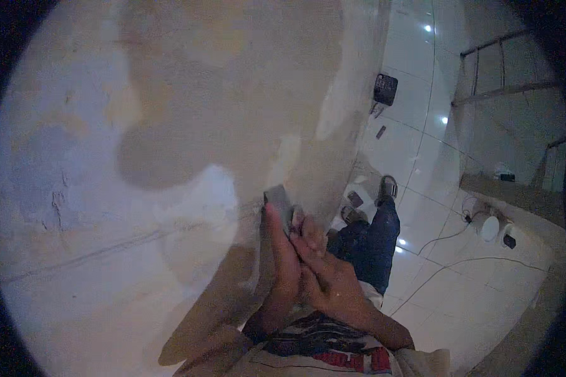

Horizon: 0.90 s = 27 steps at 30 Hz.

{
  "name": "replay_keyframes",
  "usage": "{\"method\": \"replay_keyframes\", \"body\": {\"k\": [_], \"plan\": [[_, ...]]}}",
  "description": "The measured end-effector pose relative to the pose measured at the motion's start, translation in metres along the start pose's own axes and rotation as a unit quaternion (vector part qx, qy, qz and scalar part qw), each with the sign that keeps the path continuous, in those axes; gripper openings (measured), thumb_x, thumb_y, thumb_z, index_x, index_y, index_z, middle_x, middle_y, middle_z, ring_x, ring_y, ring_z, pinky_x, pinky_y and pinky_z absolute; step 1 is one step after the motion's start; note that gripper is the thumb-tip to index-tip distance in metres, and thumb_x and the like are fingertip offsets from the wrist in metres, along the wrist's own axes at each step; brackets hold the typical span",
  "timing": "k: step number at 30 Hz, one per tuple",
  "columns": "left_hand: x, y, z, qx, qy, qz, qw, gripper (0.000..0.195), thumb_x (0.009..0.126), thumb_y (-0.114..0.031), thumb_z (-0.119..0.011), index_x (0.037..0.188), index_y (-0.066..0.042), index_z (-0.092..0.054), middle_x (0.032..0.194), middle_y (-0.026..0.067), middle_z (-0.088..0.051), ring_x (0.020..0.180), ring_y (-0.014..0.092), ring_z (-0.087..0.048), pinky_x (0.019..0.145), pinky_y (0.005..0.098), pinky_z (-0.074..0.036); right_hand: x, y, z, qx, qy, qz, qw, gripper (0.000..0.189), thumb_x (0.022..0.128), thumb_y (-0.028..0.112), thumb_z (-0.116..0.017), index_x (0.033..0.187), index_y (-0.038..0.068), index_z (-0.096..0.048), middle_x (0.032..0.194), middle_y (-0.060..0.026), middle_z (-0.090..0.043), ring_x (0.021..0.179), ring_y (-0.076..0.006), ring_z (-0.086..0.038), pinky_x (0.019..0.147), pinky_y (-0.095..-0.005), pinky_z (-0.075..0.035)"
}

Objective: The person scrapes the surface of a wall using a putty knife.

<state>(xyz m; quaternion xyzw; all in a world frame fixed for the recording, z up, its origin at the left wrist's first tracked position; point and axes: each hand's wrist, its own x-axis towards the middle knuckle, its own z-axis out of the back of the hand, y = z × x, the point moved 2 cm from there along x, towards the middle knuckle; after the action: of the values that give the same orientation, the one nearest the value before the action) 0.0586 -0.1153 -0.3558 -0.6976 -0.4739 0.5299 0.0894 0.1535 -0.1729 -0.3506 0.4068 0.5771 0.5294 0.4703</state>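
Note:
A flat grey block [278,199], possibly a sanding block, is between my hands close to a patchy, plastered wall [179,118]. My left hand [283,257] lies along the block's left edge with its fingers extended upward. From the right, my right hand [323,266] closes on the block's lower part with bent fingers. The two hands touch at the palms. The block's lower end is hidden by the fingers, and whether its face touches the wall cannot be told. Beige and whitish patches cover the wall, with a crack low on the left.
Below on the right is a glossy tiled floor [408,155]. A dark perforated object [386,89] lies near the wall's foot, with a small dark strip [381,132] by it. Cables [481,258] run over the tiles near a white round object [489,229]. A metal frame [504,94] stands far right.

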Motion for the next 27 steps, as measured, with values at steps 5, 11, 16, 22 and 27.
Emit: {"method": "replay_keyframes", "body": {"k": [5,11,16,22,27], "plan": [[-0.003,-0.006,-0.014,0.045,-0.135,-0.016,0.99,0.057,0.088,-0.069,-0.036,0.076,-0.014,-0.042,0.059,0.0009,-0.044,0.046,0.013,-0.042,0.042,0.0249,-0.036,0.009,0.008,0.005,-0.012,-0.005,-0.01,1.0,0.051,0.084,0.007,-0.052,0.134,0.008,-0.045,0.113,-0.0273,-0.058,0.099,-0.039,-0.061,0.086,-0.0403,-0.05],[0.009,-0.01,-0.026,0.002,0.026,-0.006,1.0,0.057,0.089,-0.069,-0.035,0.077,-0.014,-0.041,0.058,0.0011,-0.042,0.046,0.013,-0.042,0.042,0.025,-0.036,0.015,0.012,0.01,-0.027,-0.023,0.005,0.999,0.05,0.083,0.003,-0.054,0.132,0.006,-0.046,0.112,-0.0254,-0.059,0.099,-0.0382,-0.062,0.086,-0.0397,-0.05],[0.001,-0.008,-0.019,0.051,-0.132,0.012,0.99,0.059,0.088,-0.071,-0.033,0.076,-0.014,-0.04,0.054,-0.0006,-0.039,0.045,0.013,-0.04,0.041,0.0257,-0.036,0.007,0.008,0.004,-0.041,-0.032,0.026,0.998,0.048,0.083,0.003,-0.055,0.131,0.005,-0.048,0.11,-0.025,-0.06,0.099,-0.0375,-0.062,0.086,-0.0383,-0.05],[0.014,-0.009,-0.026,0.1,-0.106,-0.04,0.988,0.058,0.089,-0.069,-0.033,0.075,-0.014,-0.042,0.053,-0.002,-0.037,0.044,0.012,-0.04,0.041,0.0259,-0.036,0.018,0.005,0.013,0.006,-0.053,0.039,0.998,0.048,0.085,0.005,-0.054,0.132,0.005,-0.048,0.112,-0.0249,-0.059,0.101,-0.038,-0.061,0.089,-0.0392,-0.048],[0.017,-0.026,-0.059,0.12,-0.091,-0.067,0.986,0.058,0.089,-0.069,-0.034,0.077,-0.013,-0.044,0.054,-0.0016,-0.04,0.045,0.012,-0.043,0.042,0.0257,-0.036,0.037,0.015,0.023,-0.014,-0.051,0.03,0.998,0.045,0.083,0.004,-0.056,0.129,0.003,-0.05,0.108,-0.0275,-0.06,0.1,-0.0374,-0.062,0.087,-0.0386,-0.049]]}}
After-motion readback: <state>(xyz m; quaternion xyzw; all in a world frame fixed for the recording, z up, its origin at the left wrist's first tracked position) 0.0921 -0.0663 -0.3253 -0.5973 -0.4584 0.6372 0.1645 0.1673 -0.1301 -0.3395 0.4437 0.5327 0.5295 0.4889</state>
